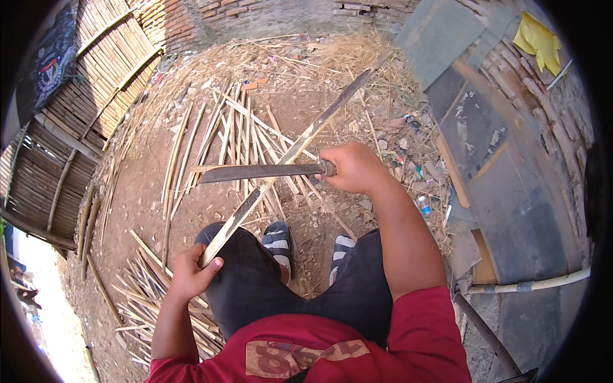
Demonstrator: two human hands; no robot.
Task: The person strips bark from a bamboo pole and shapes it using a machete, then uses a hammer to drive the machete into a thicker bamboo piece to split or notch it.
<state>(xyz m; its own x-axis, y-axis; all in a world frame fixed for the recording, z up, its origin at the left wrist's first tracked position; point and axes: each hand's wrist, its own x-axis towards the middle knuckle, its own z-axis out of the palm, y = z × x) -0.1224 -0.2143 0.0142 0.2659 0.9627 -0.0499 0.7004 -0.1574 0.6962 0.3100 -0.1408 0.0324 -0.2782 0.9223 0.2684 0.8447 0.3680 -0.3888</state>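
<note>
My right hand (354, 167) clamps the machete (255, 172), left hand (193, 271) the split strip (316, 129), slanting toward the ground's (147, 159) far edge; trimming, I'd judge, the next stroke needing that strip steady.

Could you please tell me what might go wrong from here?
The machete crosses the strip that the bare left hand grips; a slip might cut that hand.
In this view the strip overlaps the left leg, which a stray stroke could catch.
If the right hand lost its grip, the machete could fall toward the feet.
</note>
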